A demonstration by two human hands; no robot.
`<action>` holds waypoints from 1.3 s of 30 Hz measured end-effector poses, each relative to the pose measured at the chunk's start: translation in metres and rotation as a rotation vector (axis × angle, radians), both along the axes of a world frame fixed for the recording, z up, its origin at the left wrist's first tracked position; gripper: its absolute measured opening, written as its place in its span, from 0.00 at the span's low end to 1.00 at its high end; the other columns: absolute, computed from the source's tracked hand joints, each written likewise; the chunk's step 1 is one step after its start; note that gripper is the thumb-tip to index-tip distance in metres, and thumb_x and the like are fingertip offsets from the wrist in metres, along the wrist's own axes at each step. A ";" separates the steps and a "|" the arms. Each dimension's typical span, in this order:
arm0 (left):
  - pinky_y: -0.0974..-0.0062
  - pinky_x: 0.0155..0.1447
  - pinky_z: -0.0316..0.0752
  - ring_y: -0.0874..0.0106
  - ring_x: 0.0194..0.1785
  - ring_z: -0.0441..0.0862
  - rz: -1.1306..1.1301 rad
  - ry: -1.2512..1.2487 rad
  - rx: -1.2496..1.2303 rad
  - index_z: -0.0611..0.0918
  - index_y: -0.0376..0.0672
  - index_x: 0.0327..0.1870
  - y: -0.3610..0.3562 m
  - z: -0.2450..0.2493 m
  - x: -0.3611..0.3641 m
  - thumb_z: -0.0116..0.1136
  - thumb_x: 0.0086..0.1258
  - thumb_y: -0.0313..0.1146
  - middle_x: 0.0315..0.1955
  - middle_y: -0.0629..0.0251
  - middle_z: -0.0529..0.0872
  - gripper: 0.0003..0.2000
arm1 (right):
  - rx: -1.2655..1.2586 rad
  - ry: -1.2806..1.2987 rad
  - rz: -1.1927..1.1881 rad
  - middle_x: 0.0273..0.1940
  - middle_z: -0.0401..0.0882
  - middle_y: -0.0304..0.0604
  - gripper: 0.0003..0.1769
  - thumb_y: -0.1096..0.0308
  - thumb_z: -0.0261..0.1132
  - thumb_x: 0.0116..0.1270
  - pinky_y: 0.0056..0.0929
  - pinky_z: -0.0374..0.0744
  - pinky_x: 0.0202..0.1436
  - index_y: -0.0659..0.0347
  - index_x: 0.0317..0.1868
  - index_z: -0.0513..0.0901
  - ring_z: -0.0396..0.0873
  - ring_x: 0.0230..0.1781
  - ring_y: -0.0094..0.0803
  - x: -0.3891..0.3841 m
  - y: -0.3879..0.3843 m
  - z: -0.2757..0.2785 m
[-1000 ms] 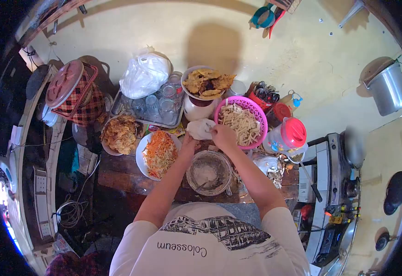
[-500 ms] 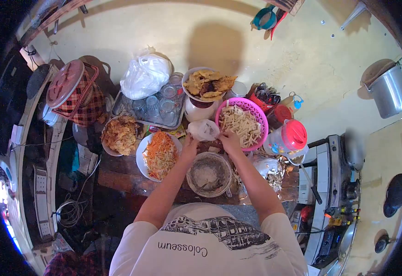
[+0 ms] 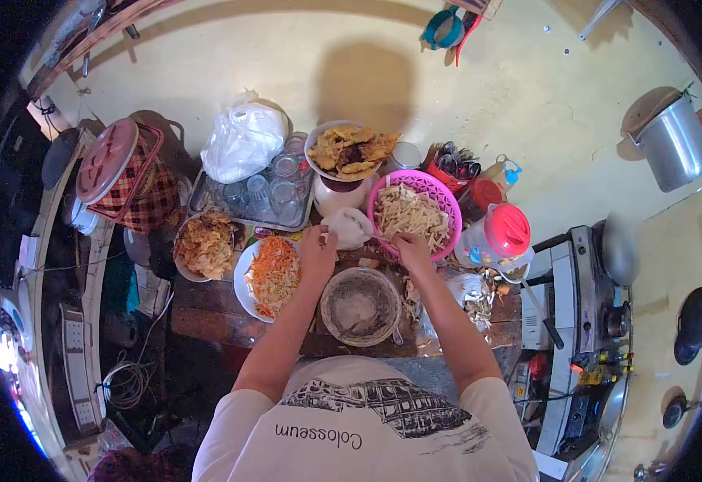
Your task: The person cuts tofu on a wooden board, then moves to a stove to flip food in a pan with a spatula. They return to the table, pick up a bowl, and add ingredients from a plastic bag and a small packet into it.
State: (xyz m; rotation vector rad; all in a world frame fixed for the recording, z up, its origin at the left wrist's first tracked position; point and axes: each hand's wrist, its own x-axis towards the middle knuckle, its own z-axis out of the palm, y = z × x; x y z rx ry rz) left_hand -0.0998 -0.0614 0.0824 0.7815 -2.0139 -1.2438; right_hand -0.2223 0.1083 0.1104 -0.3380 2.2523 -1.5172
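Note:
A small clear plastic bag [image 3: 348,229] is stretched between my two hands, above the wooden table. My left hand [image 3: 319,247] pinches its left edge. My right hand [image 3: 409,247] grips a thin, drawn-out part on the right, close to the pink basket [image 3: 458,215] of pale cut sticks [image 3: 412,215]. Below the bag stands a round bowl [image 3: 326,328] with whitish residue inside and a spoon handle beside it. Left of my left forearm is a white plate [image 3: 244,298] of shredded carrot and pale shreds [image 3: 274,273].
Fried pieces fill a bowl [image 3: 204,245] at left and another bowl [image 3: 351,151] at the back. A tray [image 3: 293,226] carries glasses and a white bag [image 3: 244,140]. A pink-lidded jug [image 3: 507,230], scraps and a stove [image 3: 588,289] are at right.
My right hand has shifted slightly right and down, drawing out the bag's right side. My left hand has moved a little left. The whole view has shifted slightly.

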 end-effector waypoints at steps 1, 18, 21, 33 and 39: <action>0.67 0.46 0.71 0.61 0.39 0.76 -0.015 -0.012 -0.003 0.79 0.36 0.41 -0.002 -0.005 0.000 0.58 0.63 0.35 0.36 0.54 0.77 0.12 | -0.020 0.016 -0.001 0.20 0.74 0.33 0.13 0.64 0.62 0.60 0.23 0.65 0.21 0.67 0.35 0.84 0.68 0.17 0.21 0.000 0.002 -0.001; 0.75 0.49 0.69 0.73 0.44 0.73 0.055 0.147 0.319 0.75 0.38 0.49 -0.002 -0.011 0.075 0.49 0.69 0.30 0.45 0.61 0.75 0.11 | 0.063 0.504 0.075 0.29 0.81 0.43 0.09 0.67 0.63 0.61 0.30 0.74 0.27 0.60 0.40 0.83 0.79 0.26 0.32 0.082 0.098 0.031; 0.75 0.51 0.68 0.73 0.46 0.73 0.054 0.087 0.331 0.75 0.38 0.49 0.001 -0.007 0.080 0.49 0.69 0.29 0.46 0.61 0.75 0.10 | 0.262 0.877 0.406 0.31 0.82 0.46 0.09 0.69 0.61 0.61 0.36 0.75 0.26 0.59 0.41 0.80 0.79 0.24 0.41 0.106 0.103 0.029; 0.73 0.57 0.68 0.70 0.52 0.74 -0.016 0.016 0.253 0.71 0.35 0.54 0.007 -0.002 0.064 0.48 0.69 0.28 0.49 0.57 0.76 0.15 | 0.158 1.049 0.155 0.28 0.80 0.45 0.06 0.71 0.63 0.59 0.39 0.76 0.28 0.59 0.38 0.80 0.79 0.25 0.43 0.070 0.057 0.044; 0.71 0.62 0.66 0.64 0.58 0.72 -0.084 0.027 0.590 0.67 0.33 0.60 0.002 -0.015 0.028 0.45 0.70 0.34 0.55 0.50 0.72 0.20 | 0.428 1.047 0.442 0.29 0.80 0.46 0.06 0.70 0.60 0.59 0.40 0.77 0.29 0.60 0.36 0.79 0.80 0.28 0.43 0.029 -0.011 0.049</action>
